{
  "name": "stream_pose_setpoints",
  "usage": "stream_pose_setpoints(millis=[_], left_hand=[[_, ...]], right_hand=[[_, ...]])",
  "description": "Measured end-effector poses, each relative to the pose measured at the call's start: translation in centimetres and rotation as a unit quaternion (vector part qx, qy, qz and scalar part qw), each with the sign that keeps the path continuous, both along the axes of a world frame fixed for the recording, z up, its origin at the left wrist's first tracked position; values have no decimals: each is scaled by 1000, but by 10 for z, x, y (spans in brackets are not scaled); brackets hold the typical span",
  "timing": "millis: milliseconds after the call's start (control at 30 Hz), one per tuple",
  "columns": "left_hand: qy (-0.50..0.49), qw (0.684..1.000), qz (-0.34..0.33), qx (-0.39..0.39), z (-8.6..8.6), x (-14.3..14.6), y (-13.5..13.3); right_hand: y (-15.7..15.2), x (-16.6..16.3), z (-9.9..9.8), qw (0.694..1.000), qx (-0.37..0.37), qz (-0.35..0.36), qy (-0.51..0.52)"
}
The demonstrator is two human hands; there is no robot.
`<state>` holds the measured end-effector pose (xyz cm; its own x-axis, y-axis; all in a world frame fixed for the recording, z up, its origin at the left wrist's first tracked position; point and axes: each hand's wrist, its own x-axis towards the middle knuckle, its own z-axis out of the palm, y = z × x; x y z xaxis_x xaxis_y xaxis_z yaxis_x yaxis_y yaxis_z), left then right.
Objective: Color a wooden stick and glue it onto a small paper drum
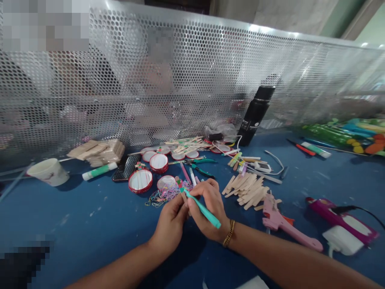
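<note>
Pinched in my left hand [173, 216] is a wooden craft stick [178, 180], tilted upward, with red and green colouring near its top. My right hand [209, 206] grips a turquoise marker [207, 214], its tip touching or very close to the stick's coloured part. Just behind my hands lies a tangle of pastel yarn or cord [168, 194]. Round red-rimmed white lids or dishes [140, 180] stand beyond it. To the right of my right hand is a pile of plain craft sticks [248, 188].
A pink glue gun [288, 228] and a purple corded tool [343, 220] lie at right. Green-handled pliers [201, 166], a phone [128, 167], a glue stick [100, 171] and a white cup [49, 172] sit further back. A black bottle [256, 116] leans against a perforated metal partition [192, 80].
</note>
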<state>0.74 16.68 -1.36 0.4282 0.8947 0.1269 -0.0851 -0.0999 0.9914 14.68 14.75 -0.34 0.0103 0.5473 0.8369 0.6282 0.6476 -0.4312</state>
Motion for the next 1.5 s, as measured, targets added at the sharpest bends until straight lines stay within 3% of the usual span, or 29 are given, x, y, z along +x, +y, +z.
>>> stream_pose_setpoints(millis=[367, 533, 1233, 1500], left_hand=[[-11, 1000, 16, 4, -4, -3, 0], [-8, 1000, 19, 8, 2, -1, -1], [-23, 1000, 5, -6, 0, 0, 1], [-10, 1000, 7, 15, 10, 1, -2]], right_hand=[[1, -2, 2, 1000, -12, 13, -3], [0, -2, 2, 1000, 6, 22, -6], [-1, -1, 3, 1000, 4, -6, -10], [-3, -2, 4, 1000, 0, 9, -19]])
